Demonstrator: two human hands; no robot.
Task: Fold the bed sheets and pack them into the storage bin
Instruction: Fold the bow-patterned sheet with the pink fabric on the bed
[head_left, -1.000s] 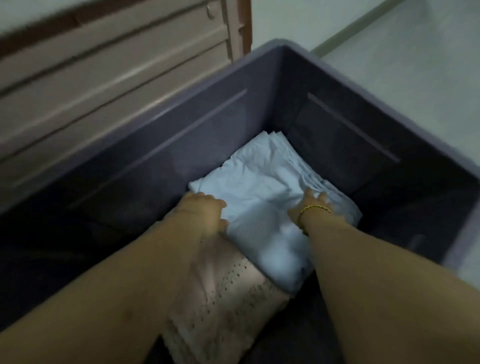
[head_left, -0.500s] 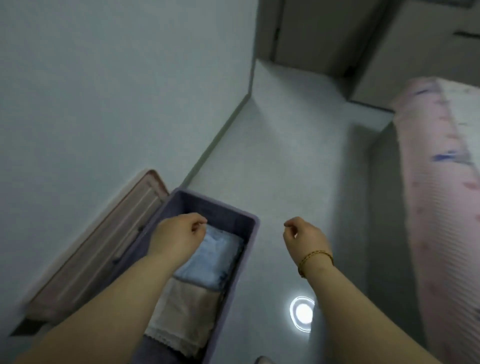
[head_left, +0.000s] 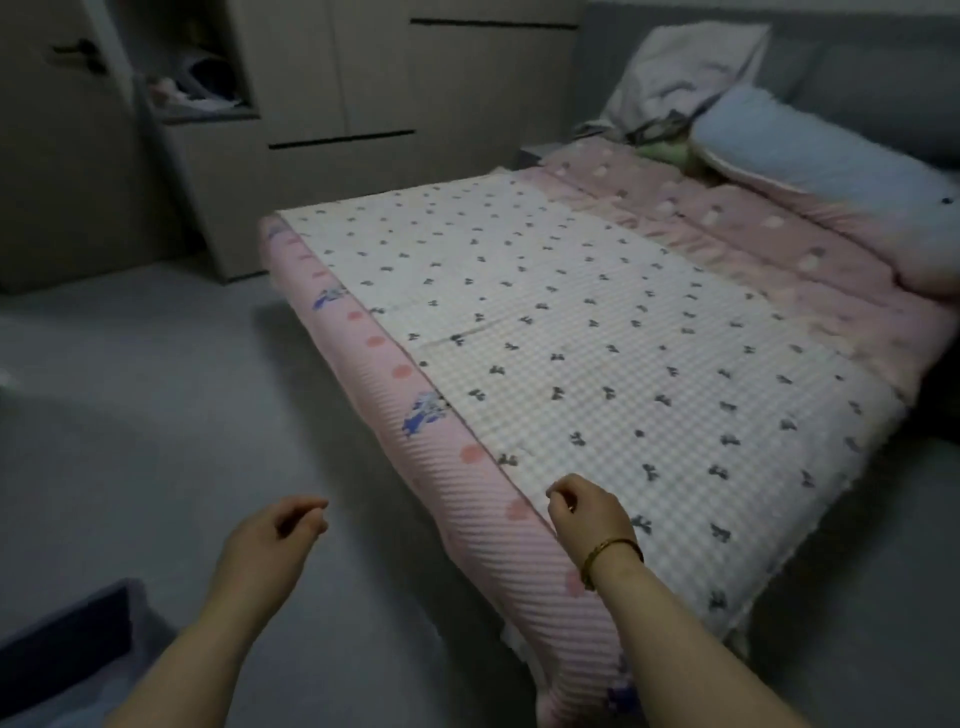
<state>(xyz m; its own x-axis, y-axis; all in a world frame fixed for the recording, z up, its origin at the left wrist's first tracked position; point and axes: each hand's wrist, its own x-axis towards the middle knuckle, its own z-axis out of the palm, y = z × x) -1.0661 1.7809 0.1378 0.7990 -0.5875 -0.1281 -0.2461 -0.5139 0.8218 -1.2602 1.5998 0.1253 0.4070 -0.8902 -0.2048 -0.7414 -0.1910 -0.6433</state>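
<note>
Step in hand, as I judged it: packing of one sheet finished, next sheet being fetched.

- Checked sheet with small bow print (head_left: 571, 338) lay spread flat on the bed, over the pink striped bed cover (head_left: 467, 499). Not yet folded.
- Storage bin (head_left: 145, 629): only one corner in view, near left on the floor (head_left: 130, 415). Contents not visible.
- Left hand (head_left: 265, 535) hung over the floor between bin and bed, fingers loosely curled, holding nothing.
- Right hand (head_left: 587, 514), bracelet (head_left: 608, 551) on the wrist, was over the near left edge of the checked sheet, fingers loosely curled. I saw no cloth in them and could not tell whether they touched it.

Next move, in my estimate: pinch that near edge with both hands and carry it across for a first fold. The cloth is wide, so corners need matching.

Against half a second ago: the view then looked down into the bin at a folded blue sheet and a cream one, with the left hand over it. The view has since swung right to the bed. Both hands were empty then too.
</note>
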